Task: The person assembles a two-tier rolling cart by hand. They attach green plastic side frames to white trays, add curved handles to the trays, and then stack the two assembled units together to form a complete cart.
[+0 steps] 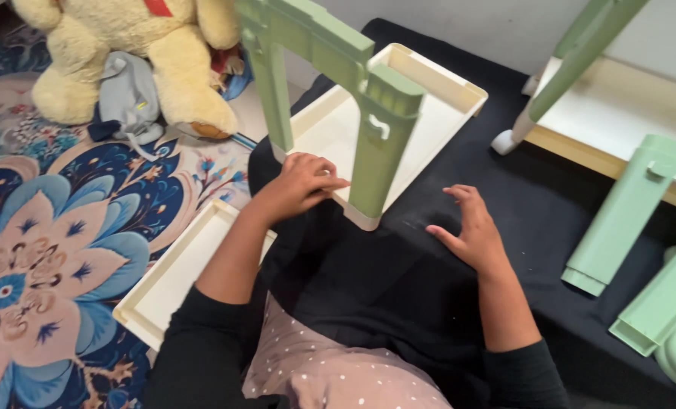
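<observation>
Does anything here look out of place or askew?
Nothing looks damaged or spilled. The white tray lies crooked on the black cloth, with a green frame standing on its corner near the left hand. A second tray lies half on the patterned rug.

Both forearms in dark sleeves extend forward; the left hand (296, 185) is palm-down with fingers (329, 182) curled and pointing right, while the right hand (468, 231) is open, fingers spread and loosely bent.

Bare black cloth (398, 280) lies open right of the green frame (376, 144); loose green legs (618, 220) block farther right, the cream tray (429, 98) behind.
</observation>
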